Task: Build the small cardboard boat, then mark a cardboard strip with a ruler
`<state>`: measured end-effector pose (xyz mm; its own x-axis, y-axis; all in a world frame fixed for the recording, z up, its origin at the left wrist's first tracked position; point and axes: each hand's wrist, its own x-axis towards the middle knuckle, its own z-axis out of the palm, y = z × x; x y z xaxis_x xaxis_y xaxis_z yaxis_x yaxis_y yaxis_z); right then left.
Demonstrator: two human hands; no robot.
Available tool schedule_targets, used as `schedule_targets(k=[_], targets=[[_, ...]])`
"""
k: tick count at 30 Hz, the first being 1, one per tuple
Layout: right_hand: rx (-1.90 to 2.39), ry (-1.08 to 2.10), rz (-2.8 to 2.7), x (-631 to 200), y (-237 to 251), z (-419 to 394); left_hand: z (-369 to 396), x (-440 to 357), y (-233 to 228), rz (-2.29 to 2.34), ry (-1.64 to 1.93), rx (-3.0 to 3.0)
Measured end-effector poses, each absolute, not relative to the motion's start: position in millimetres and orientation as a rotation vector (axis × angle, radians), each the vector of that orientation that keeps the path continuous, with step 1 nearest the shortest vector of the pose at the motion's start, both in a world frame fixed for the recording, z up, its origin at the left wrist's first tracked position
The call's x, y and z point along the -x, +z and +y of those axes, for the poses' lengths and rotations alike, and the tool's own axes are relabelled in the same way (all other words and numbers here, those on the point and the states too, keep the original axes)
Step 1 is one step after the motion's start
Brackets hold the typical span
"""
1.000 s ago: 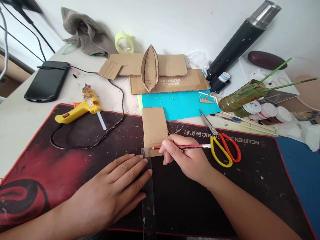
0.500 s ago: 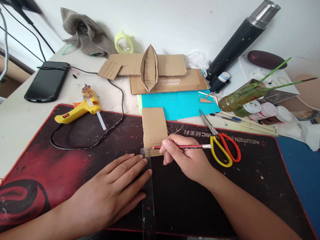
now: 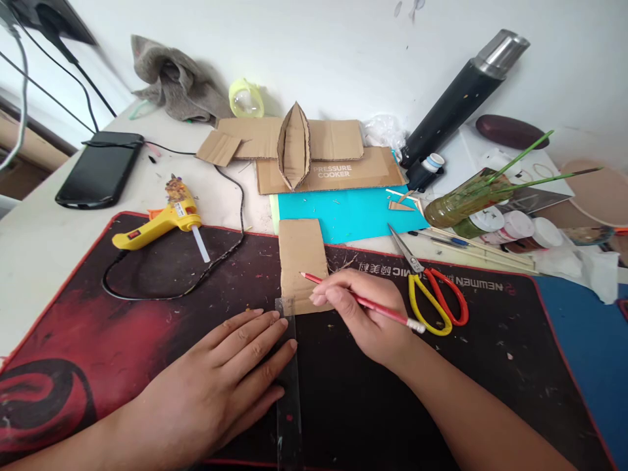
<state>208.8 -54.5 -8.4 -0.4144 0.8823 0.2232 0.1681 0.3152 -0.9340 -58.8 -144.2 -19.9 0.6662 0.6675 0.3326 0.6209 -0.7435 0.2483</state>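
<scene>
The right hand [image 3: 366, 320] has its grip closed on a red pencil [image 3: 363, 302], the tip over a cardboard strip [image 3: 300, 255] on the mat [image 3: 147, 314]. The left hand [image 3: 220, 386] lies flat and open, pressing a clear ruler [image 3: 289, 392].

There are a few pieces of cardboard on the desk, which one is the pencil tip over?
The small cardboard rectangle on the dark mat, just ahead of the right hand. The pencil points over it; the other flat sheets and the boat shape lie farther back.
</scene>
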Motion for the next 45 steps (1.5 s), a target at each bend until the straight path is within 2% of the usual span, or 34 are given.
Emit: schedule_targets(k=[8,24,33,45], targets=[[0.752,0.861,-2.129,-208,-15,-53,-140,60,-23,1.143,0.677,-2.751],[0.738,0.913,-2.082,-209,-9,-55,-44,88,-24,1.048,0.462,-2.845],[0.777,0.800,-2.000,-212,-4,-52,-46,74,-28,1.080,0.515,-2.844],[0.904,0.611,-2.260,-211,-14,-44,-44,72,-33,1.136,0.492,-2.814]])
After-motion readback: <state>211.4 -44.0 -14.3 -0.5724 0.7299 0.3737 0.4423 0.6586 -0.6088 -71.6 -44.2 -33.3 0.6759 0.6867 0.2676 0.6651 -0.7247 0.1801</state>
